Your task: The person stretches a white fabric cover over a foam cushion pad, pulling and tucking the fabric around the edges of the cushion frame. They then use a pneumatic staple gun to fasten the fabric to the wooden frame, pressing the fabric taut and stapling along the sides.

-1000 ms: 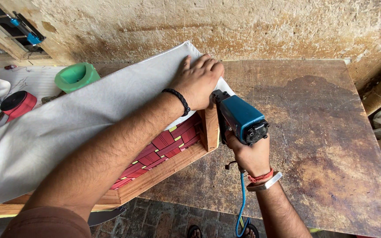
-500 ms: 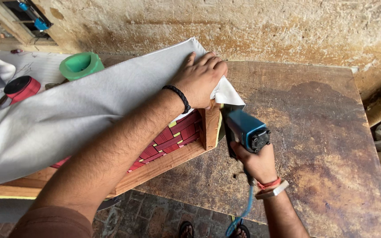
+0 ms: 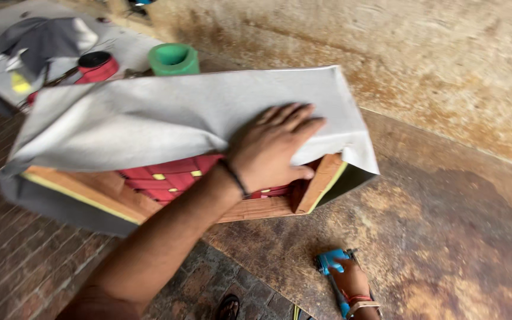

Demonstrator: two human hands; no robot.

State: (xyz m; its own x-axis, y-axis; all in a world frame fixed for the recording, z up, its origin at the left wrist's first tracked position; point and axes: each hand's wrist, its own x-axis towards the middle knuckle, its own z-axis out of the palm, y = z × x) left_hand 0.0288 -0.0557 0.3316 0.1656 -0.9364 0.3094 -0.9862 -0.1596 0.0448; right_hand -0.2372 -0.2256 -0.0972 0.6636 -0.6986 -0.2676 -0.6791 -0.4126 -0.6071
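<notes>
My left hand [image 3: 274, 145] lies flat, fingers spread, on a white cloth [image 3: 167, 118] draped over a wooden frame [image 3: 256, 207] laced with red webbing [image 3: 167, 178]. The thumb hooks over the frame's near right corner. Low at the bottom edge of the view, my right hand [image 3: 351, 284] is closed around a blue power tool [image 3: 331, 264], held well away from the frame above the brown metal sheet [image 3: 445, 237].
A green tape roll [image 3: 173, 58] and a red-and-black roll [image 3: 97, 65] sit beyond the frame on a pale sheet, beside a dark cloth [image 3: 37, 38]. A rough plaster wall [image 3: 386, 53] rises behind. Brick floor [image 3: 19, 261] and a sandal [image 3: 227, 307] show at lower left.
My right hand with the blue tool has dropped down and away from the frame's corner. The view has swung right; my left hand stays pressed on the cloth.
</notes>
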